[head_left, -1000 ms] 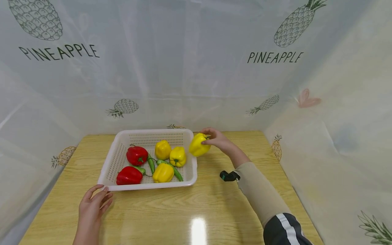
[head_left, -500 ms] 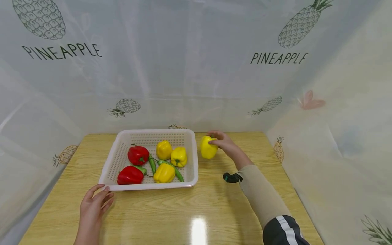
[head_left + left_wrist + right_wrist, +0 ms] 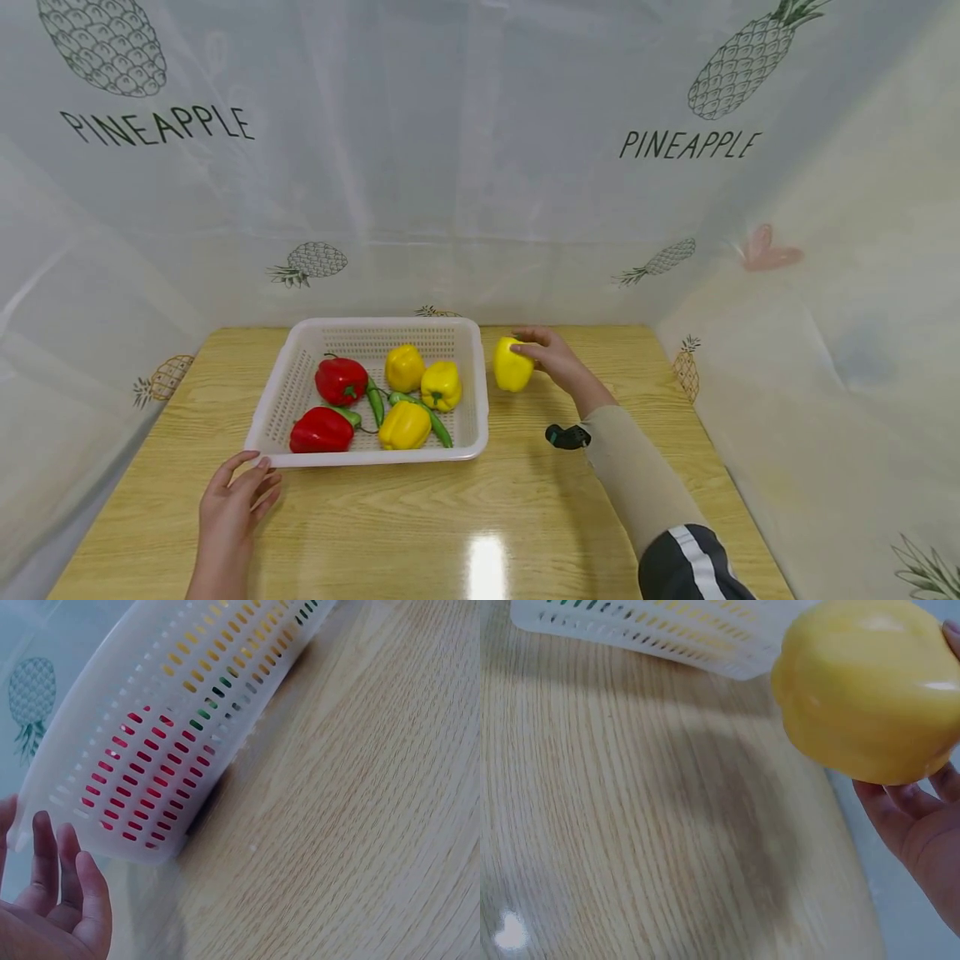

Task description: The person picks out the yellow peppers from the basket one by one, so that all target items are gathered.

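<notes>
Right hand (image 3: 553, 357) is gripping a glossy yellow bell pepper (image 3: 512, 369); left hand (image 3: 231, 502), grip unclear, is touching basket (image 3: 481, 417); "PINEAPPLE" lettering (image 3: 158, 127) is showing at ten and two o'clock.

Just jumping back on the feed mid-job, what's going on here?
A person's right hand is holding a yellow bell pepper above the table, just right of a white basket. Their left hand touches the basket's rim at its near left corner. Inside the basket lie three more yellow peppers, two red peppers and some slim green peppers.
</notes>
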{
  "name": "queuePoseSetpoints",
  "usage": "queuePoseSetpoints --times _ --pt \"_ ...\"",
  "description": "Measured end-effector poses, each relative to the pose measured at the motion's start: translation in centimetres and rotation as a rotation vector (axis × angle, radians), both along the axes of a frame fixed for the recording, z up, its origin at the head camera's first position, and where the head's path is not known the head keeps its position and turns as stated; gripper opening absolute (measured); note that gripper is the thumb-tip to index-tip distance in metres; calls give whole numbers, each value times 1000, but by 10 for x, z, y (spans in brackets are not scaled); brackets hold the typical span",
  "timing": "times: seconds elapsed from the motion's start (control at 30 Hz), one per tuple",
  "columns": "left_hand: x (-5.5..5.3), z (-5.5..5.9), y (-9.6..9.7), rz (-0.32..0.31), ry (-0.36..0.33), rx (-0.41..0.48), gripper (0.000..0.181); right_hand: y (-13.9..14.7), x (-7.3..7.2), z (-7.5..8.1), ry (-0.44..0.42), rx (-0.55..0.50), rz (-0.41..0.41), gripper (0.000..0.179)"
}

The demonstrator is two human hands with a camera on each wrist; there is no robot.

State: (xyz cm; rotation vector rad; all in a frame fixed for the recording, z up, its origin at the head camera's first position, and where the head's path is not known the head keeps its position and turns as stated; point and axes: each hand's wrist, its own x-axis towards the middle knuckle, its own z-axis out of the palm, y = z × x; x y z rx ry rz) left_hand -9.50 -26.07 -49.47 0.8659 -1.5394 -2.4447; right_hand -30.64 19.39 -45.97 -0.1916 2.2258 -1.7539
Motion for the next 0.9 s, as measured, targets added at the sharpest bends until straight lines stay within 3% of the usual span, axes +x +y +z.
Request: queuePoseSetpoints --times 0.37,0.53,0.9 --pt "-3 -2 3 22 -42 -2 18 2 -8 -15 -31 -7 -67 50" --pt "-2 -3 3 24 -39 3 17 3 -11 -19 -24 60 -92 42" --pt "-2 -2 1 15 -43 -20 18 -3 -19 -26 -58 104 -88 49"
